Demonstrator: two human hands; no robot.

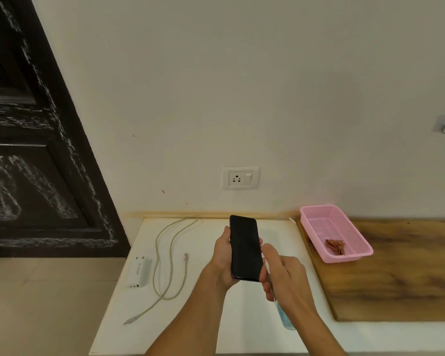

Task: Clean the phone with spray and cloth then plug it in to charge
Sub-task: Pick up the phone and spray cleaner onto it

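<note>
Head view, lower centre of frame: left hand grips the phone, screen up, long axis running toward the wall. Right hand is curled round the spray bottle, just beside the phone's right edge. Judged: the spray must go leftward, across the screen.

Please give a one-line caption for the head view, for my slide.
The left hand holds a black phone while the right hand grips a blue spray bottle beside it.
</note>
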